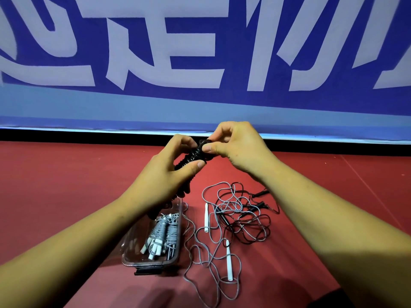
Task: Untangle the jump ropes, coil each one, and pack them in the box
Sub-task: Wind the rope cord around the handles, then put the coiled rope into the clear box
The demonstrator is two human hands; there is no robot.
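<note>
Currently held item: one black coiled rope (195,155), wound tight into a short bundle, raised above the floor between both hands. The left hand (169,174) grips its lower part, thumb and fingers curled round the windings. The right hand (235,145) pinches its upper end between thumb and fingertips.

Container: clear plastic box (142,261), lid off, black latch (148,272) on the near end, lying on the floor below the left forearm. Contents: grey coiled ropes (165,235) with white handles, packed side by side; the far end of the box is hidden by the forearm.

Loose stock: tangle of grey and dark ropes (240,221) just to the right of the box, with two white handles (206,215) and black handles (260,193) lying in it; one grey strand runs along the box wall.

Surface: red floor (66,185).

Surround: blue banner (200,103) along the far edge, black strip (89,135) at its foot.

Writing: large white characters on the banner, cut off at the top, not readable whole.
</note>
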